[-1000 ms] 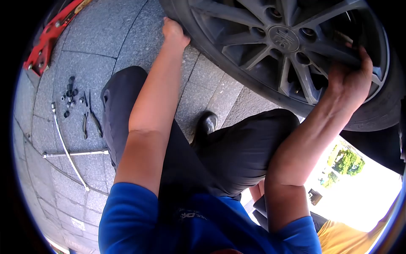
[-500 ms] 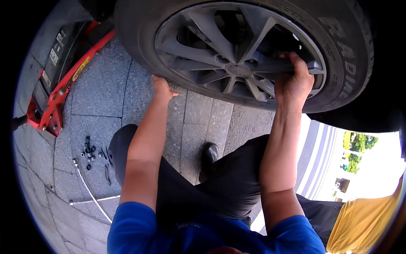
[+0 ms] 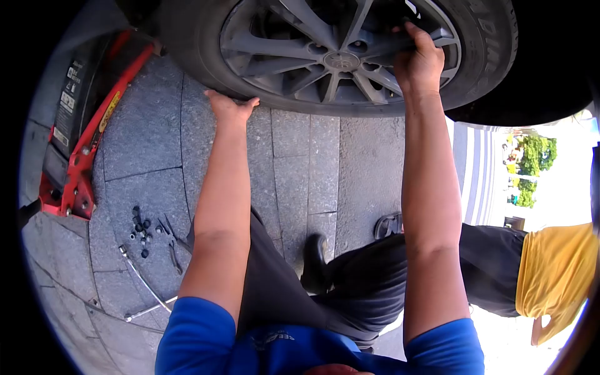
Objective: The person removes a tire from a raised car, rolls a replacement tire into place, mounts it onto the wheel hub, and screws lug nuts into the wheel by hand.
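The wheel [image 3: 342,61] hung at the far side of the scene, its spoked face turned up and toward the person; the right hand [image 3: 422,62] lay right of its hub, grasping a spoke [image 3: 384,45]; the left hand [image 3: 231,107] was pressed to the near left edge of the tyre [image 3: 294,105], thumb spread to the right, and whether its fingers were curled beneath could not be told.

Compared with half a second earlier, the wheel sat farther up the view, its top cut off and less of the side lettering showing; both hands kept nearly the same places on it; a dark shoe [image 3: 389,225] had come into view by the person's knee.

On the paving [image 3: 294,165] to the left stood a red jack [image 3: 81,164]; nearer lay small dark caps [image 3: 146,223] in a cluster, with pliers [image 3: 175,256] just right of them; nearer again, two long metal bars [image 3: 147,287] met; at the near right was another person in a yellow shirt [image 3: 556,262].
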A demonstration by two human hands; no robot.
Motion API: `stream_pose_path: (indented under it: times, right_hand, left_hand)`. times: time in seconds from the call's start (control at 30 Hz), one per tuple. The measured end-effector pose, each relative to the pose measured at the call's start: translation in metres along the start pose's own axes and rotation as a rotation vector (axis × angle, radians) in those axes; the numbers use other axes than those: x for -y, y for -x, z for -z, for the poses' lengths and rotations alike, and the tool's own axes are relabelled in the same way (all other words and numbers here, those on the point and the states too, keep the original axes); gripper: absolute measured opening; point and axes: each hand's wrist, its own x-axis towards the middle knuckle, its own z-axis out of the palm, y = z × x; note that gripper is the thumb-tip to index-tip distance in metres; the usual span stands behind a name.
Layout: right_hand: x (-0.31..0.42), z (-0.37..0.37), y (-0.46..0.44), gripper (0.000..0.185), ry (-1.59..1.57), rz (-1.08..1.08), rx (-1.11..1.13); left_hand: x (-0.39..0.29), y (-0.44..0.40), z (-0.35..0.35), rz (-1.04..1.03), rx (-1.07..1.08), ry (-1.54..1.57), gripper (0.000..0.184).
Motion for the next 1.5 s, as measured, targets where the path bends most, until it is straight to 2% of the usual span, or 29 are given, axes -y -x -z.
stream_pose_path:
  times: [0.1, 0.17, 0.23, 0.3, 0.37, 0.4, 0.43, 0.5, 0.67, 0.77, 0.93, 1.03, 1.1, 1.2, 1.23, 1.3, 1.4, 1.43, 1.5]
  right_hand:
    - [0.014, -0.006, 0.013, 0.02, 0.129, -0.008, -0.036]
    - [0.04, 0.002, 0.036, 0.029, 0.919, 0.211, -0.075]
    - [0.058, 0.031, 0.067, 0.044, 0.946, 0.453, -0.347]
    - [0.07, 0.08, 0.073, 0.059, 1.011, 0.719, -0.541]
    - [0.079, 0.121, 0.046, 0.067, 1.123, 0.731, -0.648]
    - [0.084, 0.138, 0.022, 0.07, 1.138, 0.832, -0.639]
    - [0.089, 0.143, 0.001, 0.064, 1.213, 0.939, -0.631]
    - [0.089, 0.141, -0.033, 0.059, 1.154, 0.953, -0.369]
    - [0.089, 0.151, -0.053, 0.06, 1.058, 0.797, -0.193]
    - [0.087, 0.155, -0.053, 0.06, 1.052, 0.838, -0.244]
    - [0.088, 0.156, -0.052, 0.061, 1.047, 0.858, -0.271]
    - [0.079, 0.168, -0.053, 0.06, 1.071, 0.838, -0.362]
    - [0.075, 0.163, -0.051, 0.058, 1.027, 0.856, -0.421]
    - [0.074, 0.166, -0.049, 0.055, 1.014, 0.739, -0.442]
    - [0.076, 0.167, -0.052, 0.054, 1.036, 0.758, -0.473]
    - [0.072, 0.185, -0.063, 0.053, 1.105, 0.851, -0.5]
    - [0.062, 0.201, -0.071, 0.048, 1.09, 0.96, -0.457]
    - [0.062, 0.196, -0.065, 0.045, 1.054, 0.907, -0.485]
    - [0.051, 0.207, -0.065, 0.043, 1.121, 0.95, -0.553]
  left_hand:
    - [0.006, -0.001, -0.007, -0.064, 0.01, 0.051, 0.089]
    - [0.009, -0.002, -0.003, -0.105, -0.007, 0.023, 0.093]
    - [0.004, -0.009, -0.001, 0.008, 0.021, 0.056, 0.103]
    - [0.001, 0.008, -0.003, -0.013, 0.063, 0.026, 0.107]
    - [-0.005, 0.014, -0.007, -0.034, 0.129, 0.005, 0.112]
    - [-0.008, 0.005, -0.001, 0.025, 0.14, 0.046, 0.118]
    - [-0.01, -0.003, 0.004, 0.083, 0.147, 0.088, 0.124]
    - [-0.011, -0.012, 0.008, 0.088, 0.175, 0.118, 0.129]
    - [0.003, -0.02, 0.028, 0.05, 0.193, 0.208, 0.137]
    - [-0.001, -0.029, 0.025, 0.086, 0.25, 0.227, 0.134]
    - [0.007, -0.005, -0.004, 0.03, 0.044, 0.191, 0.13]
    - [0.009, -0.012, 0.006, -0.013, 0.102, 0.136, 0.126]
    - [0.011, -0.001, -0.011, -0.003, -0.061, 0.195, 0.127]
    - [0.014, -0.004, -0.022, -0.076, -0.126, 0.114, 0.116]
    - [0.01, -0.007, -0.026, -0.108, -0.109, 0.108, 0.116]
    - [0.012, -0.011, -0.028, -0.081, -0.222, 0.104, 0.11]
    - [0.01, 0.009, -0.033, -0.149, -0.18, -0.01, 0.104]
    - [0.008, 0.009, -0.03, -0.147, -0.195, -0.002, 0.104]
    - [0.008, 0.002, -0.031, -0.132, -0.242, -0.009, 0.1]
